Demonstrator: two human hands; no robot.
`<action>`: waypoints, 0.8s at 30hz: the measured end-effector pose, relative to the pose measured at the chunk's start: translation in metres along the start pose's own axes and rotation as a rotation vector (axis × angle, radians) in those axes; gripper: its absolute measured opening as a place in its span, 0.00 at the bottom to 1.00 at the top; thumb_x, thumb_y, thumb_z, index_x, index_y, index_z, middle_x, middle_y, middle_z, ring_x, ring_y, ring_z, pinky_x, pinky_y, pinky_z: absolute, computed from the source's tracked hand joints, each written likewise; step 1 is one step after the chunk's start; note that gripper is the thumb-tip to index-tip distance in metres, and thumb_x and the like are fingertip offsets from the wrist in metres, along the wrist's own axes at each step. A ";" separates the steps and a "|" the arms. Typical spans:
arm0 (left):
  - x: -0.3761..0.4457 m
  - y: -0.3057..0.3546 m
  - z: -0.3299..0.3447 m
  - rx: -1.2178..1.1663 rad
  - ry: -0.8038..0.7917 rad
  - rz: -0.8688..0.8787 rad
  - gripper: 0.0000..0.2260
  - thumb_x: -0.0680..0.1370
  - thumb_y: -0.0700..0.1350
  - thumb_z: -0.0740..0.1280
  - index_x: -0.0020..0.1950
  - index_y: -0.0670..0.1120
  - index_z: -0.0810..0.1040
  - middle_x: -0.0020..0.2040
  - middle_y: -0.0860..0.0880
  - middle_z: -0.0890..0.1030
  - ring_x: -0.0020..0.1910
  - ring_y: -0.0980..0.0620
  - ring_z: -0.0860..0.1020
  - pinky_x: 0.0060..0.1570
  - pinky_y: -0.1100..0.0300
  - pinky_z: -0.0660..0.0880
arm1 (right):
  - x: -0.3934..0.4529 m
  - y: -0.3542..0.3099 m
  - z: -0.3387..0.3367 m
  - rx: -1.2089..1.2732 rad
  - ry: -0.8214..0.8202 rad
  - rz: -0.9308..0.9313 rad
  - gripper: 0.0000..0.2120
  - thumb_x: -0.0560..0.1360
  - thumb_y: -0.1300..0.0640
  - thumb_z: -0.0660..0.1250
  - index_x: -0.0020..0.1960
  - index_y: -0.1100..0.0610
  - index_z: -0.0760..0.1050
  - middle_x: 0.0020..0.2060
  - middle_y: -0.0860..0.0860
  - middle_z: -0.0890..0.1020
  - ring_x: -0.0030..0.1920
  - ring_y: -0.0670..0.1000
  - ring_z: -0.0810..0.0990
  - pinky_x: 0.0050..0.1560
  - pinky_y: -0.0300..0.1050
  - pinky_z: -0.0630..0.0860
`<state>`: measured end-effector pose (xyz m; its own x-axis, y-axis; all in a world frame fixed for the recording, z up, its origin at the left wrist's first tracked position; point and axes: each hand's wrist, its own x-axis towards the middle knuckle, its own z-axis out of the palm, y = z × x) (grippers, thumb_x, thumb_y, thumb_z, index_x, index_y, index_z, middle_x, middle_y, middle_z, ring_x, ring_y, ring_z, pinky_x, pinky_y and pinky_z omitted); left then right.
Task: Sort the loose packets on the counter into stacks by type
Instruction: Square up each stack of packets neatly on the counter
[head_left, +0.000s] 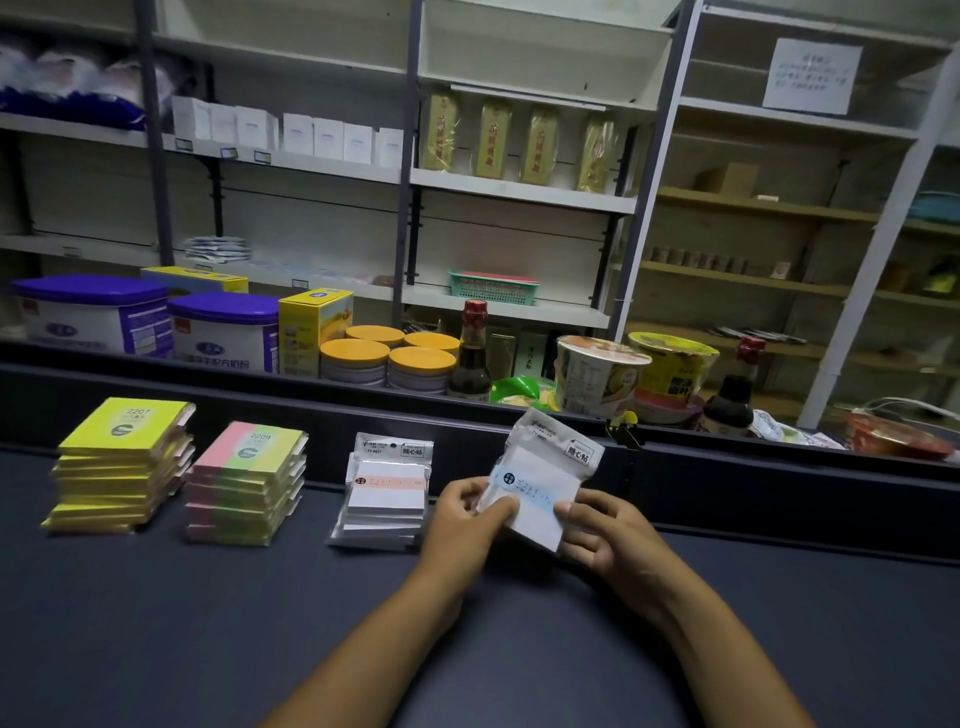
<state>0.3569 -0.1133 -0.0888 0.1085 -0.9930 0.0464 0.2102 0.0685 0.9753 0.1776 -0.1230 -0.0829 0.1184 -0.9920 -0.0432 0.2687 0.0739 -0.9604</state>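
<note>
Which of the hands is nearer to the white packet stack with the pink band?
Left. The left hand sits just right of the white packet stack, almost touching it, gripping the blue-band packet. The right hand grips that packet's far side, farther right.

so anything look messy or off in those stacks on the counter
Slightly. The yellow stack leans, its packets fanned out of line. The pink-green stack and the clear-bag stack are also a bit staggered. Nothing looks spilled or damaged.

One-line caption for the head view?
Both hands, left and right, hold a blue-banded packet beside three sorted stacks on the counter.
</note>
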 end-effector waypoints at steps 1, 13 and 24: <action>0.001 -0.002 0.000 0.044 0.002 -0.002 0.15 0.75 0.37 0.72 0.60 0.41 0.74 0.54 0.41 0.81 0.54 0.45 0.82 0.60 0.45 0.78 | 0.000 0.000 -0.001 -0.028 0.001 0.014 0.18 0.73 0.64 0.73 0.61 0.66 0.75 0.53 0.64 0.85 0.56 0.64 0.83 0.51 0.51 0.84; 0.001 -0.012 -0.006 0.772 -0.021 0.180 0.17 0.73 0.62 0.70 0.49 0.49 0.83 0.45 0.56 0.84 0.49 0.57 0.81 0.51 0.62 0.75 | -0.002 -0.005 -0.014 -0.335 0.122 0.071 0.13 0.75 0.59 0.72 0.52 0.70 0.81 0.34 0.57 0.79 0.34 0.52 0.79 0.40 0.44 0.84; -0.002 -0.011 -0.002 1.012 -0.011 0.195 0.26 0.75 0.65 0.62 0.38 0.43 0.82 0.36 0.44 0.83 0.40 0.48 0.81 0.45 0.51 0.78 | 0.001 0.000 -0.011 -0.719 0.254 -0.003 0.13 0.75 0.53 0.71 0.35 0.59 0.82 0.26 0.49 0.77 0.29 0.48 0.73 0.34 0.42 0.74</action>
<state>0.3566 -0.1123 -0.1004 0.0428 -0.9745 0.2201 -0.7271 0.1207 0.6759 0.1675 -0.1251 -0.0859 -0.1283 -0.9916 -0.0185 -0.4301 0.0724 -0.8999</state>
